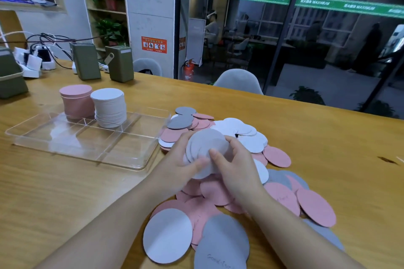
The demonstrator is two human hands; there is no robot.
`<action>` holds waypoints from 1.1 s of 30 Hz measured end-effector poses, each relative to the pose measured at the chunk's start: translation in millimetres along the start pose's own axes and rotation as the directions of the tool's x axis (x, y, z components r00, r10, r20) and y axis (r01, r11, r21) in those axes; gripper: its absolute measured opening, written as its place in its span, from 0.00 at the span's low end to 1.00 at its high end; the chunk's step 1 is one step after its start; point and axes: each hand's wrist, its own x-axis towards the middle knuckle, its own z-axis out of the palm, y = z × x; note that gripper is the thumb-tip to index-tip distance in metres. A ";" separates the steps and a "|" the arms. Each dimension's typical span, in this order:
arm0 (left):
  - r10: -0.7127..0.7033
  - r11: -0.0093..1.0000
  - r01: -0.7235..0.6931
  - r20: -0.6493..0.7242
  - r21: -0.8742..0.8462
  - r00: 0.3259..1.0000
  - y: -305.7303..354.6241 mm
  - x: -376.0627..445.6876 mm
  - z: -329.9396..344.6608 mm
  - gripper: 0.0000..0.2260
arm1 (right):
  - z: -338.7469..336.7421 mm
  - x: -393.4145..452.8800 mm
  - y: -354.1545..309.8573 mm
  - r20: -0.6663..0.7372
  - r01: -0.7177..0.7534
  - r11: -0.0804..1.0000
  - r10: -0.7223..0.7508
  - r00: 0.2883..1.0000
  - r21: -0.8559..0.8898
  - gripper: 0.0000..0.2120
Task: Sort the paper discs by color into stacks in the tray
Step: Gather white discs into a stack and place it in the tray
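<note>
Loose discs (277, 156) heap just beside the tray (131, 159), around both hands.

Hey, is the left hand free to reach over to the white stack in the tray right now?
Probably not yet. The path over the tray to the white stack looks open, but the left hand and the right hand are both holding a fan of white discs.

Pink stack (76, 102), white stack (108, 108)
</note>
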 end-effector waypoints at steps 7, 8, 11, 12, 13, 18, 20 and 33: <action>0.098 0.967 -0.080 -0.062 0.241 0.993 6.4 -1.2 -12.1 0.31 | 1.7 -7.1 -2.1 -0.009 0.192 0.948 -0.201 0.980 -0.254 0.21; 0.093 0.969 -0.074 -0.067 0.235 0.993 4.9 -0.5 -15.5 0.30 | 0.4 -10.5 -3.4 -0.005 0.229 0.935 -0.239 0.971 -0.270 0.18; 0.075 0.971 -0.055 -0.080 0.233 0.994 0.1 0.2 -23.5 0.27 | -1.3 -20.6 -4.4 0.038 0.327 0.883 -0.334 0.942 -0.338 0.15; 0.071 0.965 -0.046 -0.090 0.259 0.993 -1.4 0.1 -25.2 0.26 | -1.4 -22.3 -4.1 0.038 0.335 0.870 -0.346 0.938 -0.361 0.18; 0.065 0.958 -0.034 -0.100 0.286 0.993 -2.5 0.2 -26.5 0.26 | -1.5 -23.4 -5.7 0.031 0.343 0.858 -0.359 0.933 -0.383 0.21; 0.043 0.946 -0.009 -0.098 0.324 0.994 -3.7 0.8 -28.3 0.28 | 3.0 -32.1 -18.1 0.337 0.443 0.833 -0.333 0.880 -0.333 0.15; 0.034 0.927 -0.006 -0.067 0.375 0.997 -4.8 0.9 -28.7 0.29 | 6.9 -39.5 -22.4 0.530 0.480 0.813 -0.261 0.807 -0.331 0.14; 0.022 0.920 -0.003 -0.044 0.392 0.999 -2.8 -1.2 -28.9 0.28 | 8.9 -50.5 -41.6 0.667 0.142 0.961 0.055 0.743 -0.237 0.10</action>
